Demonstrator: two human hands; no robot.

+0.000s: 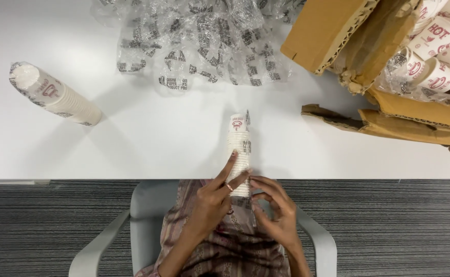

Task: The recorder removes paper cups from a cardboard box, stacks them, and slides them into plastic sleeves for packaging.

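Both hands, left hand (215, 197) and right hand (277, 213), close their grip around the near end of the cup stack (239, 151) lying across the desk (148, 138) edge; fingers should stay spread to avoid crushing rims.

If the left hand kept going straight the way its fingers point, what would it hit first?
The left hand already touches the stack of paper cups. Sliding on along it, up and slightly right, it would probably reach the crumpled plastic wrap next; depth is unclear.

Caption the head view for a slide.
Both hands, left hand and right hand, grip a sleeve of stacked paper cups at the white table edge.
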